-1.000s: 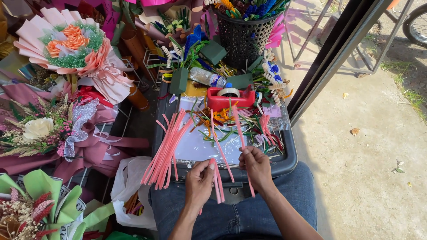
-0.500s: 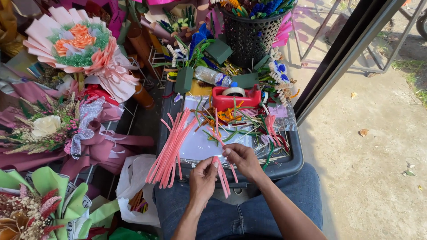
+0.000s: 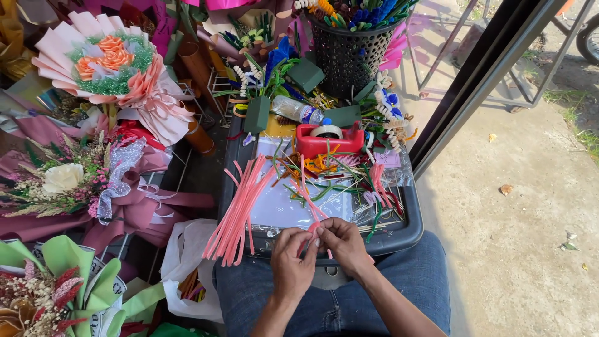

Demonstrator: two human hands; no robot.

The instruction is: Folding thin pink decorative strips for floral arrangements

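Note:
My left hand (image 3: 291, 259) and my right hand (image 3: 340, 242) meet over my lap at the near edge of a dark tray (image 3: 405, 232). Both pinch the same pink pipe cleaners (image 3: 307, 195), whose long ends rise from my fingers toward the tray's middle. A loose bundle of pink pipe cleaners (image 3: 240, 209) lies fanned across the tray's left side, just left of my left hand. A white sheet (image 3: 284, 206) lies under them.
A red tape dispenser (image 3: 329, 138), green and orange pipe cleaners (image 3: 324, 168), a plastic bottle (image 3: 297, 111) and a black mesh basket (image 3: 347, 53) sit farther back. Wrapped bouquets (image 3: 109, 68) crowd the left side. A white plastic bag (image 3: 187, 262) hangs beside my knee. Concrete ground (image 3: 518, 206) lies right.
My hands have drawn together, and the long pink pipe cleaners that spread apart between them a second ago are now gathered at my fingertips.

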